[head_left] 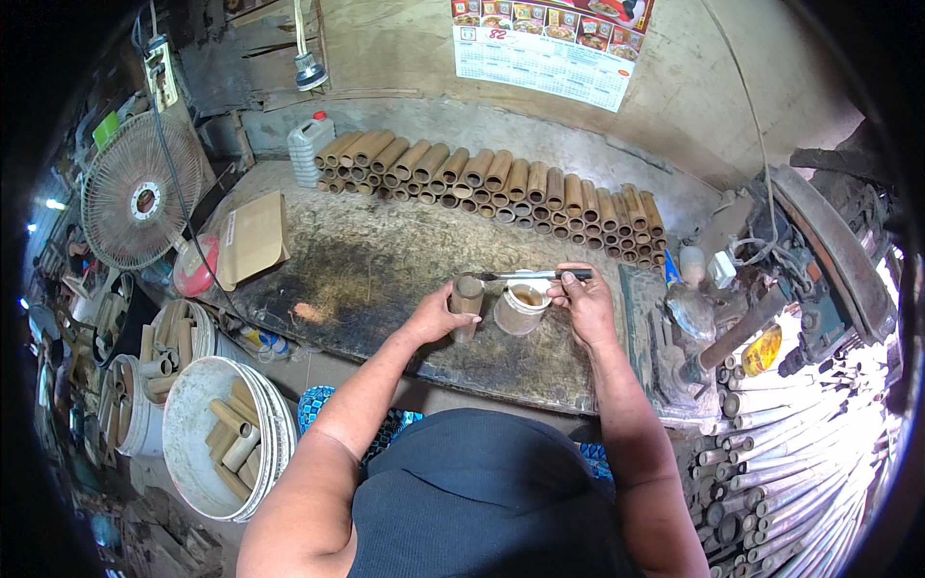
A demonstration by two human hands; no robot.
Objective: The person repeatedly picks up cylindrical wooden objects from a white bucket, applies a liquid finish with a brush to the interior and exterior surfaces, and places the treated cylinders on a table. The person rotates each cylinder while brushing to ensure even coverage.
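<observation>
My left hand (441,314) is wrapped round a short bamboo tube (468,289), held upright above the dark worktable (366,250). Between the fingers of my right hand (586,299) is a slim brush (568,275) with a dark handle. It lies nearly level, and its far end reaches the tube's top rim; whether it touches the rim I cannot tell. Under the brush stands a small white pot (517,318) with brownish contents, close beside the tube. Fingers of my right hand are also next to the pot's rim.
Bamboo tubes (496,178) are stacked along the wall behind a plastic jug (310,149). A cardboard piece (254,241) and a fan (145,193) are at left. White buckets (173,424) hold cut tubes. On the right are a machine (829,260) and long bamboo poles (790,462).
</observation>
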